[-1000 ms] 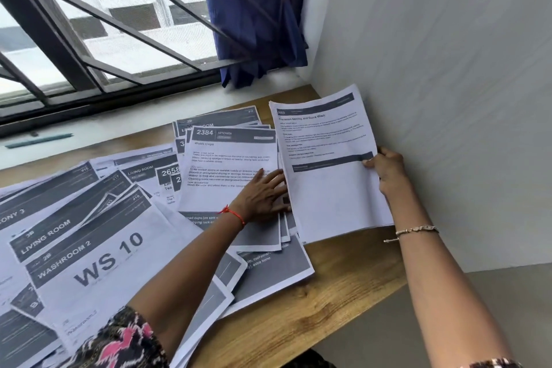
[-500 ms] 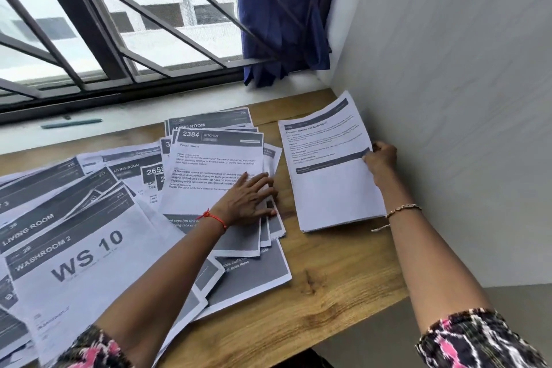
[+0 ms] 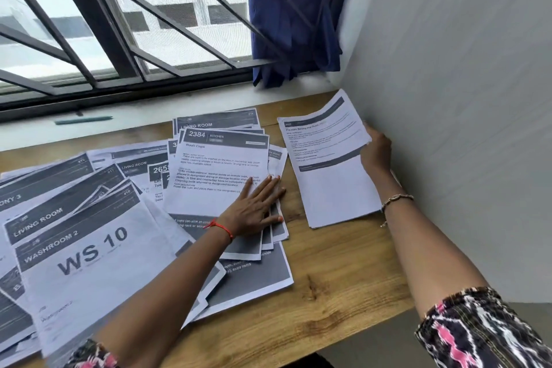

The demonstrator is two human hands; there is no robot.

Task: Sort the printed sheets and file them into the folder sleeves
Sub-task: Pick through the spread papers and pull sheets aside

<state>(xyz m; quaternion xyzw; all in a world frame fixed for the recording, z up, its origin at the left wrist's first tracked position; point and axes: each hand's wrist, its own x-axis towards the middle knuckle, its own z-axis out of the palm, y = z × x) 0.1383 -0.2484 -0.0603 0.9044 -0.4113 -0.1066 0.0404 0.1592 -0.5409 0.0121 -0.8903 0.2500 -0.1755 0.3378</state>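
Many printed sheets lie fanned over the wooden table (image 3: pixel 313 293). A sheet headed "2384 Kitchen, Wash Cups" (image 3: pixel 218 170) tops a small pile in the middle. My left hand (image 3: pixel 254 209) rests flat on its lower right part, fingers straight. To the right, by the wall, a thin stack of sheets (image 3: pixel 331 167) lies on the table with its far end curling up. My right hand (image 3: pixel 375 152) grips that stack's right edge. A large "WS 10 Washroom 2" sheet (image 3: pixel 86 254) covers the left foreground. No folder is in view.
A grey wall (image 3: pixel 448 128) closes off the right side, right beside the stack. A barred window (image 3: pixel 134 24) and sill run along the back, with a green pen (image 3: pixel 83 120) on the sill. A blue cloth (image 3: pixel 295 18) hangs at the window's right end.
The stack in my right hand has come down from being raised over the table to lying flat beside the wall. My left hand has stayed on the Wash Cups sheet.
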